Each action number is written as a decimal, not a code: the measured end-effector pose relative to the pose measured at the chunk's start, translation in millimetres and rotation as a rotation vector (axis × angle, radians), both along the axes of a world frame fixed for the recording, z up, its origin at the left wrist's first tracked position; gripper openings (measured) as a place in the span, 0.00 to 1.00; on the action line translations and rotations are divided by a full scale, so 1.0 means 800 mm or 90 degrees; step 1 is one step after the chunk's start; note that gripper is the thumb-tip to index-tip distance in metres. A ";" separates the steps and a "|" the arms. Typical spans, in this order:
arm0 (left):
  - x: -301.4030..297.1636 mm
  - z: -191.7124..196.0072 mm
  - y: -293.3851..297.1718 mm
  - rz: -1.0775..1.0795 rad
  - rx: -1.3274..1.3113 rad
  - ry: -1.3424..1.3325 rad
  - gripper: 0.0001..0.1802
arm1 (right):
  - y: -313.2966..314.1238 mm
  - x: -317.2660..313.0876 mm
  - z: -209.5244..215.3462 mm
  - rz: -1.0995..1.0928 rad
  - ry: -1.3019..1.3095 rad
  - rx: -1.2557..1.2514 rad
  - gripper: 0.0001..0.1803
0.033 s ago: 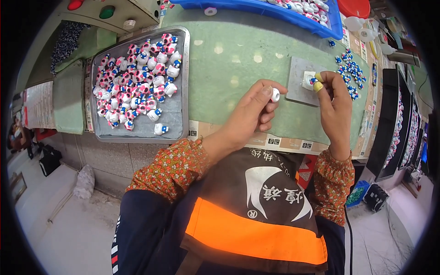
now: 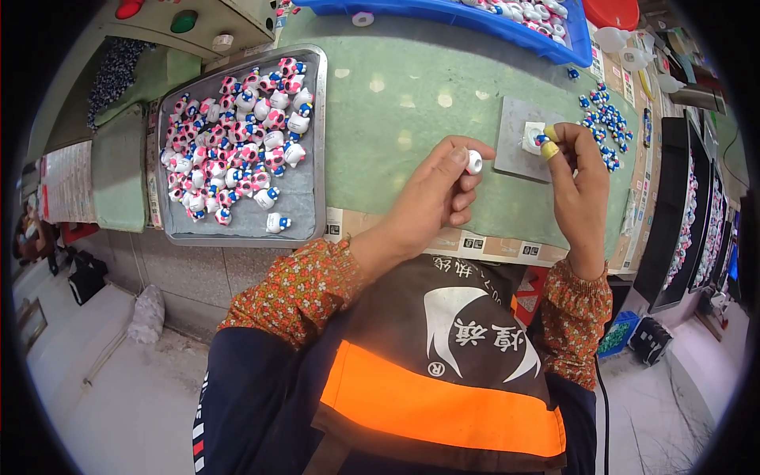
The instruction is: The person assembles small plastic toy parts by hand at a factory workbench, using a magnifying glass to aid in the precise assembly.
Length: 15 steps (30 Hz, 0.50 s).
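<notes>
Left hand: thumb and forefinger pinch a white piece above the table, its round dark hole turned up toward the view; the forefinger reaches out past it and the other fingers curl beneath.
Right hand: pinching a blue part between thumb and forefinger, both tips wearing yellow finger covers.
White pad: right under the blue part, lying on a flat grey plate; whether part and pad touch, I cannot tell.
What changed: next to nothing since the previous picture; both hands keep their places and grips, and the white piece sits only a hair differently.
What that means: the white piece and blue part remain apart, one in each hand, with the work paused or moving very finely at the pad.
Blue pile: small loose parts, just beyond the plate, near the right hand.
Metal tray: on the left, holding many pink, white and blue figures, most heaped, a few apart near the closer edge.
Blue bin: at the far edge, with more white and pink pieces inside.
</notes>
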<state>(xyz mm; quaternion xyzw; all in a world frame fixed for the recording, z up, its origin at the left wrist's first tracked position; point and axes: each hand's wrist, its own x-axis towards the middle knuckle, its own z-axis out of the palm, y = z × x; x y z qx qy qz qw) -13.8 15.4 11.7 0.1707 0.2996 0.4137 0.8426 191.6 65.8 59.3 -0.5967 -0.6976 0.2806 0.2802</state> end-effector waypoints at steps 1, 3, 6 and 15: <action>0.001 0.001 0.000 0.019 -0.015 -0.027 0.21 | -0.007 -0.005 0.004 -0.016 0.082 -0.028 0.07; 0.004 0.001 0.000 0.031 -0.029 -0.053 0.22 | -0.021 -0.015 0.002 -0.008 0.181 -0.060 0.07; 0.006 0.000 -0.003 0.053 -0.036 -0.064 0.23 | -0.042 -0.032 -0.004 0.014 0.303 -0.105 0.08; 0.016 -0.005 -0.009 0.105 0.012 -0.001 0.20 | -0.065 -0.050 -0.019 0.031 0.329 -0.127 0.11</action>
